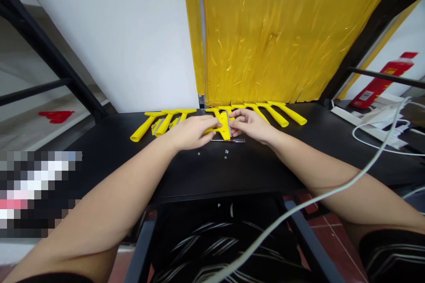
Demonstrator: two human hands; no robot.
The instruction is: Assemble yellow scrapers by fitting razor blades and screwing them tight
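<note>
Over the black table, my left hand (194, 131) is closed around a yellow scraper (226, 126). Its wide head points right and carries a thin metal blade (229, 124) along the edge. At that edge, my right hand (249, 124) has its curled fingers pressed to the blade. A screwdriver (237, 140) with a clear handle lies just below the scraper, its shaft partly hidden by my left hand. Nearer to me, several tiny metal nuts or screws (226, 152) lie loose, too small to tell apart.
More yellow scrapers (280, 117) lie in a row along the table's back edge. Small yellow-and-metal pieces (158, 126) sit between the left ones. Yellow film (265, 35) hangs behind. A white cable (299, 199) crosses in front of my right arm. A red bottle (381, 80) stands at right.
</note>
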